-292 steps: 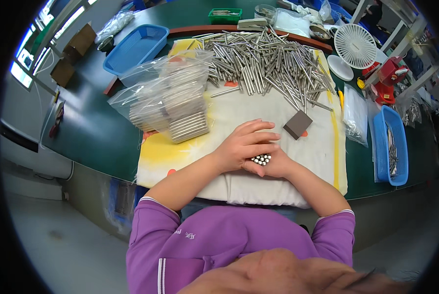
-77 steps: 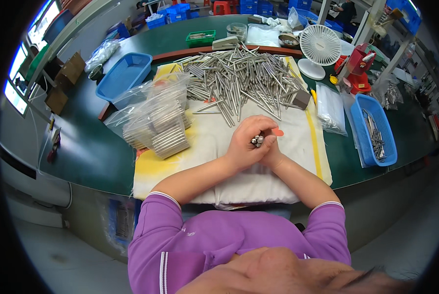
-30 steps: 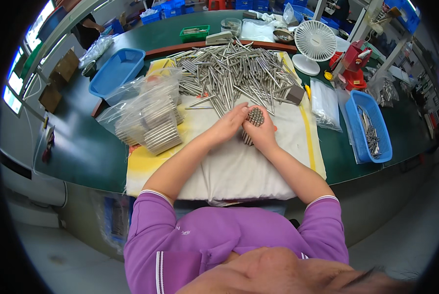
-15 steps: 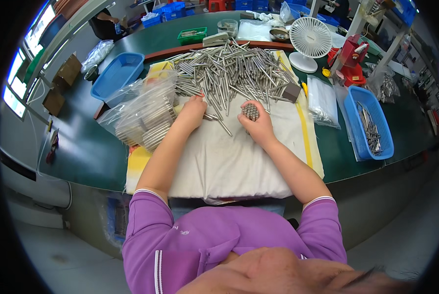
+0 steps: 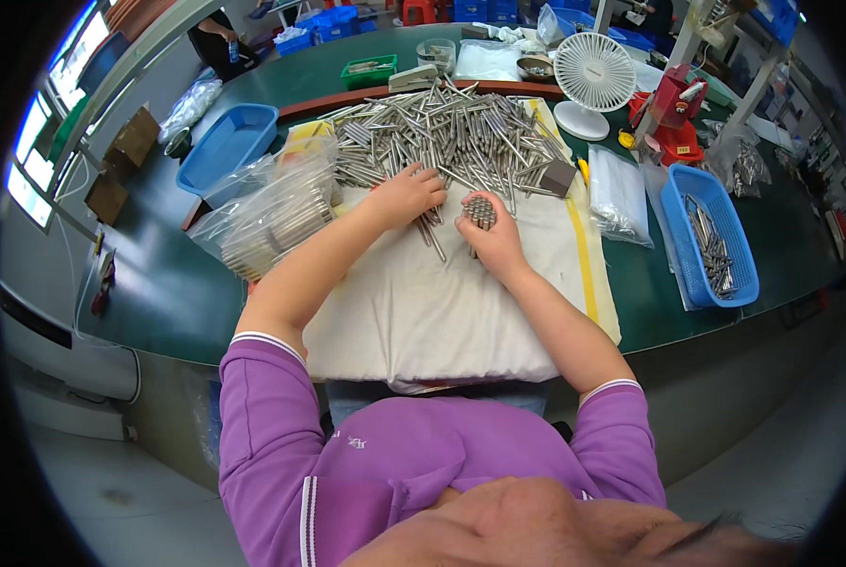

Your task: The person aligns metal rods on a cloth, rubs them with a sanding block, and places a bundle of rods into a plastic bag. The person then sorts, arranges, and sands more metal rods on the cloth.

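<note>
1. The right hand (image 5: pixel 495 241) is closed around a bundle of metal rods (image 5: pixel 480 210), held upright so the rod ends face the camera. The bundle sits above the white cloth (image 5: pixel 442 302), just at the near edge of the loose rod pile (image 5: pixel 442 132).
2. The left hand (image 5: pixel 406 194) lies palm-down with fingers spread, touching loose rods at the near edge of the pile. It grips nothing that can be seen.
3. The loose rod pile covers the far half of the cloth, reaching toward the far edge of the green table (image 5: pixel 158 283).
4. A small dark block (image 5: pixel 559 177) lies at the right side of the pile, near the cloth's yellow right border.
5. Clear bags of packed rods (image 5: pixel 276 217) lie at the left edge of the cloth, beside the left forearm.
6. A blue tray (image 5: pixel 224 146) sits toward the far left corner of the table.
7. A blue basket (image 5: pixel 711 241) holding a few rods stands near the right edge of the table, with a flat clear bag (image 5: pixel 620 194) between it and the cloth.
8. A white fan (image 5: pixel 593 76) stands at the far edge, next to a red tool (image 5: pixel 673 104).
</note>
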Motion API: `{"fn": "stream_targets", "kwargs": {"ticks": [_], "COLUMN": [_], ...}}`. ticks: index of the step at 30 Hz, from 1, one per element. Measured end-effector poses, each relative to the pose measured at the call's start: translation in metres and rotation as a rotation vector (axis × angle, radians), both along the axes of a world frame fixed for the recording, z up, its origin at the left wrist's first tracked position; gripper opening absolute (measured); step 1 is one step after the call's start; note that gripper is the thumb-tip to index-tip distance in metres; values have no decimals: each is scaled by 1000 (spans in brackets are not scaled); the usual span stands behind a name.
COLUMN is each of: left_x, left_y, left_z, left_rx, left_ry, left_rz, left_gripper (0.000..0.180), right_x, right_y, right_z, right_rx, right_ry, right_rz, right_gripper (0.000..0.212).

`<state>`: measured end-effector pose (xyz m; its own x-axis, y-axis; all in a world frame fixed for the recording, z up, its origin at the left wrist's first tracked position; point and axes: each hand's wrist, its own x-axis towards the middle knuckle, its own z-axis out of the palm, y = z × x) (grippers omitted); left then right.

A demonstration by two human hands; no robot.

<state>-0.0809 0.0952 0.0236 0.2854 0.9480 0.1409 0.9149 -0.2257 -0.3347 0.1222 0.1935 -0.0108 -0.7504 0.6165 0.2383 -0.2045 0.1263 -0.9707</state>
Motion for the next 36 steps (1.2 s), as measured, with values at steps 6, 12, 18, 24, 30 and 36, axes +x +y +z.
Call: {"fn": "stream_targets", "kwargs": {"ticks": [6, 12, 18, 24, 30, 36], "left_x": [-3, -6, -17, 1, 2, -33], "left_y": [4, -6, -30, -26, -14, -8], "left_z": [4, 8, -18, -7, 6, -17], "left_rx": [-226, -321, -16, 299, 718, 689], "left_ry": [133, 136, -68, -451, -1144, -1095], "left_rz": [-25, -43, 5, 197, 664, 814], "left_gripper": [23, 14, 14, 23, 12, 26], "right_x": [2, 1, -3, 0, -2, -7], "right_y": [-2, 0, -1, 1, 2, 3], "right_z": [3, -1, -4, 0, 0, -8], "right_rx": [-17, -14, -1, 9, 4, 13], "right_ry": [18, 67, 92, 64, 28, 81], "right_rz": [-9, -10, -17, 3, 13, -32], "right_gripper": [29, 28, 28, 30, 30, 28]}}
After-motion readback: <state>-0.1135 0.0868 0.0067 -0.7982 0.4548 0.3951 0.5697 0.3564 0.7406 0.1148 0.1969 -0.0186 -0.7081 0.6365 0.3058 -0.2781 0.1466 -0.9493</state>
